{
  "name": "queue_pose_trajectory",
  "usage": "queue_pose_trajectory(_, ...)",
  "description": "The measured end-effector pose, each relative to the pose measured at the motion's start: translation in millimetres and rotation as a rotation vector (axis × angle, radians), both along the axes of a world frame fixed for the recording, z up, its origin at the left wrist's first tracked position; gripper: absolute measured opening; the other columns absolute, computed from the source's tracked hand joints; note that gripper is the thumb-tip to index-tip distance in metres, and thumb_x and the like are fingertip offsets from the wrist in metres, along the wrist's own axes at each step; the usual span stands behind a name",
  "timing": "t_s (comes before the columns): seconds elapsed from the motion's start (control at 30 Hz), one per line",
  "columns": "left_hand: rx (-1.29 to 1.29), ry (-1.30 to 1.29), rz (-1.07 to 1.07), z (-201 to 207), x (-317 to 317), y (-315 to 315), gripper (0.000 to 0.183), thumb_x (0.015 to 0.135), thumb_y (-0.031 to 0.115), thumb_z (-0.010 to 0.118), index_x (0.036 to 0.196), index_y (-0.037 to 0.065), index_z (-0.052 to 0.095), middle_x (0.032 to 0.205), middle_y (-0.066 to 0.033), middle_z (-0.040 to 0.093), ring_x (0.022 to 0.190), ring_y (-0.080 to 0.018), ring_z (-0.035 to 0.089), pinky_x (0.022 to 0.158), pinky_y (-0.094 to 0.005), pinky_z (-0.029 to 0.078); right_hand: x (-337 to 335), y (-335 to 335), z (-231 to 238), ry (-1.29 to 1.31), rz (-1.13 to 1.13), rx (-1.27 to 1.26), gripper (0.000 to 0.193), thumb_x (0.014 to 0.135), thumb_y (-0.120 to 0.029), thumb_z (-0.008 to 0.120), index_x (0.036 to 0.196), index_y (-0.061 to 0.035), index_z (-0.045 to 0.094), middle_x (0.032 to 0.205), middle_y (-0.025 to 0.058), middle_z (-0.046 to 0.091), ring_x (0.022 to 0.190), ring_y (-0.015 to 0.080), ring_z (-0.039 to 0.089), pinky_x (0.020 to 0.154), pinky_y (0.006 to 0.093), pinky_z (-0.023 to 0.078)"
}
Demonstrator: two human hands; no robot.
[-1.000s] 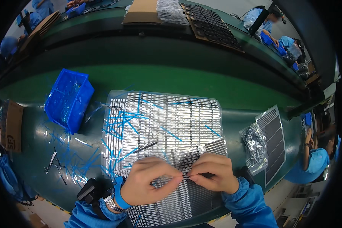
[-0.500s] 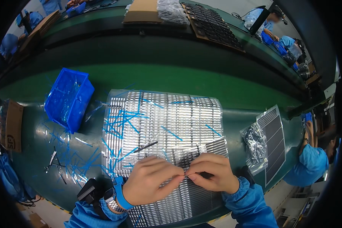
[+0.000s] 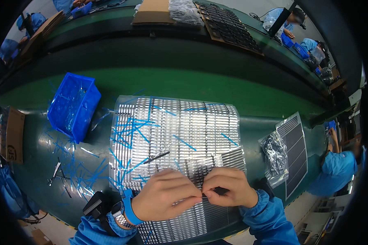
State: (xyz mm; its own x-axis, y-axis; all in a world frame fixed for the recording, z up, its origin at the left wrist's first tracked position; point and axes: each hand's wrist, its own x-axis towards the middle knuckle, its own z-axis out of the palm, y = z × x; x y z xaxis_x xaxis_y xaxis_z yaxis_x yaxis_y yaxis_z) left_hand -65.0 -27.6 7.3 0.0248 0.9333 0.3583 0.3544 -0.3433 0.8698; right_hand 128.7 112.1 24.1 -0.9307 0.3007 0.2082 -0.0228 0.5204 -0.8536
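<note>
My left hand [image 3: 167, 195] and my right hand [image 3: 229, 187] meet fingertip to fingertip, each closed in a pinch. Whatever lies between the fingertips is too small to make out. Beneath them spreads a large sheet of silvery strips [image 3: 184, 126] in rows, reaching toward the table's near edge. A second sheet with dark strips [image 3: 233, 157] overlaps it by my right hand. Thin blue film strips [image 3: 131, 130] are scattered over the left part of the big sheet. One dark narrow strip [image 3: 156, 157] rests on it beyond my left hand.
At the left stands a blue bin [image 3: 74, 107], with loose blue strips [image 3: 84, 175] strewn on the green table nearby. To the right lie a clear bag of dark parts [image 3: 274, 157] and a grey-striped sheet [image 3: 294, 151]. A co-worker [image 3: 337, 169] sits at the far right.
Both hands have shifted slightly, the pinched fingertips moving a little right and nearer to me. The co-worker at the right has moved somewhat. The sheets and bin stay put.
</note>
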Motion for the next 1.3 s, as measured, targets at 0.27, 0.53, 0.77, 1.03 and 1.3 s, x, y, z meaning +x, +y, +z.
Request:
queue_pose_trajectory(0.27, -0.007, -0.151, -0.09, 4, -2, 1, 0.012, 0.082, 0.008, 0.081, 0.09, 0.005, 0.073, 0.095, -0.007, 0.071, 0.082, -0.0249, 0.069, 0.073, -0.0356, 0.054, -2, 1, 1, 0.001, -0.032, -0.008, 0.014, 0.083, -0.007, 0.078, 0.096, -0.0045, 0.072, 0.092, 0.0089, 0.069, 0.074, 0.023, 0.068, 0.064, 0.0323, 0.055)
queue_pose_trajectory(0.53, -0.154, -0.417, -0.212, 5, -4, -3, 0.009, 0.083, 0.001, 0.081, 0.088, 0.0, 0.074, 0.11, -0.0142, 0.075, 0.088, -0.022, 0.074, 0.076, -0.0306, 0.058, -1, 0, -4, 0.013, -0.038, -0.054, 0.017, 0.082, -0.006, 0.077, 0.097, -0.0041, 0.072, 0.092, 0.0096, 0.069, 0.074, 0.0229, 0.068, 0.064, 0.0322, 0.055)
queue_pose_trajectory(0.77, -0.209, -0.441, -0.09, 7, -7, -5, 0.007, 0.089, 0.0, 0.074, 0.094, -0.001, 0.07, 0.092, -0.0101, 0.074, 0.082, -0.0198, 0.073, 0.074, -0.029, 0.057, 0, -2, -3, -0.006, -0.064, -0.017, 0.019, 0.084, -0.003, 0.076, 0.102, -0.0039, 0.074, 0.092, 0.0101, 0.07, 0.073, 0.0201, 0.068, 0.063, 0.0308, 0.055)
queue_pose_trajectory(1.03, -0.338, -0.502, 0.007, 1, -5, -7, 0.007, 0.093, 0.005, 0.072, 0.092, 0.001, 0.067, 0.079, -0.0054, 0.069, 0.07, -0.0113, 0.065, 0.063, -0.0269, 0.051, 1, -7, 6, 0.089, -0.26, 0.025, 0.024, 0.084, -0.006, 0.08, 0.108, -0.0037, 0.076, 0.096, 0.0109, 0.072, 0.073, 0.0152, 0.067, 0.062, 0.0269, 0.054)
queue_pose_trajectory(1.3, -0.365, -0.483, -0.025, 6, -8, -7, 0.007, 0.092, 0.006, 0.071, 0.089, 0.002, 0.066, 0.075, -0.0036, 0.067, 0.065, -0.0113, 0.062, 0.059, -0.0269, 0.048, 0, -2, 3, 0.16, -0.265, 0.139, 0.017, 0.079, -0.005, 0.084, 0.094, -0.0042, 0.079, 0.092, 0.0091, 0.071, 0.074, 0.0177, 0.069, 0.062, 0.0279, 0.056)
